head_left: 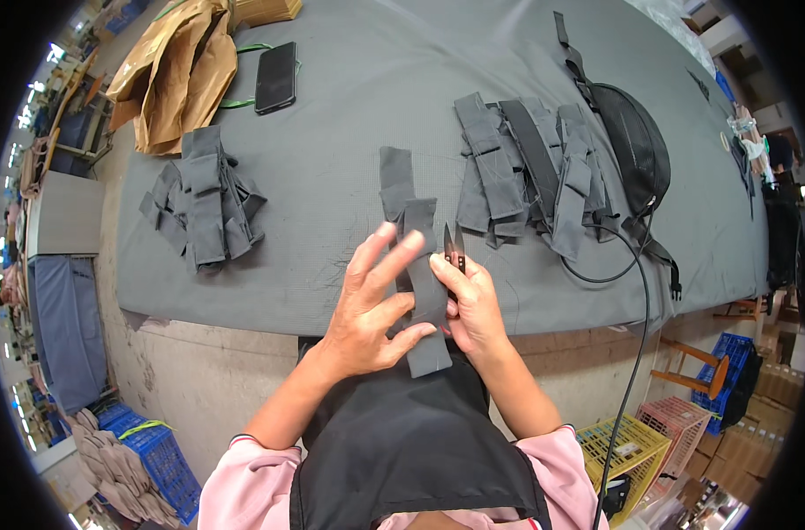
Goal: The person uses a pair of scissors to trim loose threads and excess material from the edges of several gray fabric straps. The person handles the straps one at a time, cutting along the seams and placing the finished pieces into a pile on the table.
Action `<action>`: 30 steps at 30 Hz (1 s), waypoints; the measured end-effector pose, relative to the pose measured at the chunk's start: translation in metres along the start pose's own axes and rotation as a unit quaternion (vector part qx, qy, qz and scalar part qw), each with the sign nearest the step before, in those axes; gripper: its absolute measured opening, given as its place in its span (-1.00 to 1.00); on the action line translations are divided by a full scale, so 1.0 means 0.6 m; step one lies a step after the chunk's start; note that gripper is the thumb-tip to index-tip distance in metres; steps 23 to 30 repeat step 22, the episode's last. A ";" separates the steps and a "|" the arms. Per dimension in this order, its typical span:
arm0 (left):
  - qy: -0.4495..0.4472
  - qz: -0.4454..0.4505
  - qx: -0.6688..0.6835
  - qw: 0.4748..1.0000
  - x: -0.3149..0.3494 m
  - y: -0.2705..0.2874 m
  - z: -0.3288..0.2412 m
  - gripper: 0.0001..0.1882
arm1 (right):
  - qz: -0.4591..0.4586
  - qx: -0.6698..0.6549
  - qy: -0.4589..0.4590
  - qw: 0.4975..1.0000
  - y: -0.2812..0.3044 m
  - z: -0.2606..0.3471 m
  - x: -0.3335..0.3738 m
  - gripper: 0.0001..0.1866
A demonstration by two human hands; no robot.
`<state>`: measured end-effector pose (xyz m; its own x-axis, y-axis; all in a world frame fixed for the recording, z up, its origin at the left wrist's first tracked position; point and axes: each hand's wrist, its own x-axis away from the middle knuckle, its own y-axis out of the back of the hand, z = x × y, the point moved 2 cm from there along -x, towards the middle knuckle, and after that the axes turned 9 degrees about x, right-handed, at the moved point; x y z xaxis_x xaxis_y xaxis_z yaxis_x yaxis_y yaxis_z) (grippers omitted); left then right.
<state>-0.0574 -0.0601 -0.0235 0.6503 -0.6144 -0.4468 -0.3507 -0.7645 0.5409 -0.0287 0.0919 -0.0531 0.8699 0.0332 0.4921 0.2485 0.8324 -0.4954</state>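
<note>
Just over the table's near edge, my right hand (479,309) is closed on a pair of small dark thread snips (455,262), their pointed blades facing away from me. Its thumb also presses on a grey fabric strip (428,296). My left hand (364,318) is at the strip's left side, fingers stretched and apart, with the thumb over the strip's lower part. Whether that thumb grips the cloth I cannot tell. Beyond my fingers another grey strip (396,172) lies on the table, partly covered. Loose thread bits are scattered around.
A pile of grey strips (210,199) lies left, a larger pile (500,172) right. Behind are a brown paper bag (177,75) and a phone (276,78). A black waist bag (630,141) has a cable (637,353) running past my right side. Crates (628,455) stand below.
</note>
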 end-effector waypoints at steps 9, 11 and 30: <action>0.135 -0.012 0.161 0.978 0.017 0.004 0.034 -0.62 | -0.109 0.564 0.316 0.755 0.001 0.044 0.090 -0.73; 0.138 0.007 0.142 0.980 0.016 0.004 0.029 -0.61 | -0.089 0.609 0.332 0.715 0.001 0.049 0.091 -0.72; 0.142 0.027 0.196 0.970 0.008 0.011 0.016 -0.59 | -0.009 0.618 0.419 0.665 0.002 0.057 0.076 -0.74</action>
